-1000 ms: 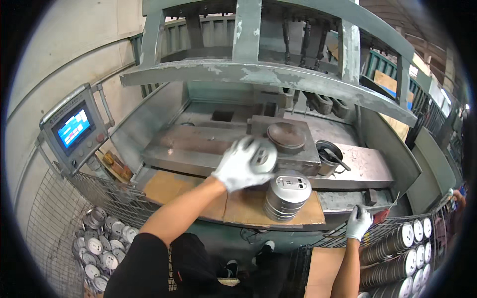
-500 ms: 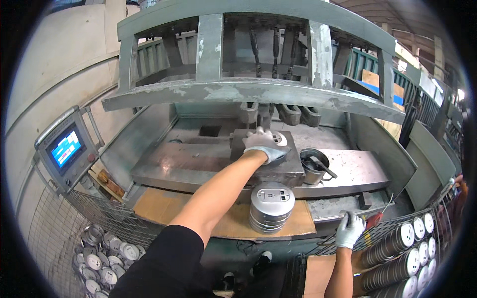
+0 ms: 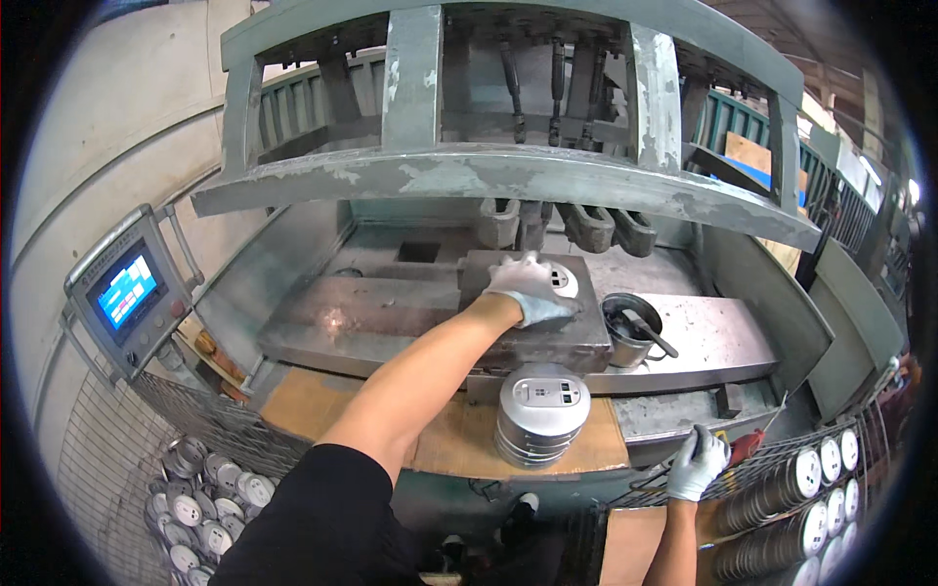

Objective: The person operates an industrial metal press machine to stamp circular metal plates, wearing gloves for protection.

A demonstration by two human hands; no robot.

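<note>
My left hand [image 3: 528,290], in a grey-white glove, reaches over a dark metal die block [image 3: 572,340]. Its fingers are spread, and the palm lies against the left side of a round silver metal cover [image 3: 562,280] on the block, partly hiding it. My right hand [image 3: 698,463], gloved too, hovers at lower right above the rim of a wire basket. Its fingers curl loosely with the thumb apart, and nothing shows in it. A stack of silver covers [image 3: 543,410] with small dark slots stands in front of the block.
A pot [image 3: 628,327] with a handled tool sits right of the block. Overhead spans a heavy grey press frame [image 3: 508,176]. A control panel [image 3: 127,290] stands left. Loose covers [image 3: 200,508] fill the left basket; rows of covers [image 3: 772,488] lie at right. Cardboard [image 3: 440,444] lines the front edge.
The whole view has shifted slightly, moving the scene a little to the right. My left hand has stayed over the cover on the block. My right hand remains near the basket rim.
</note>
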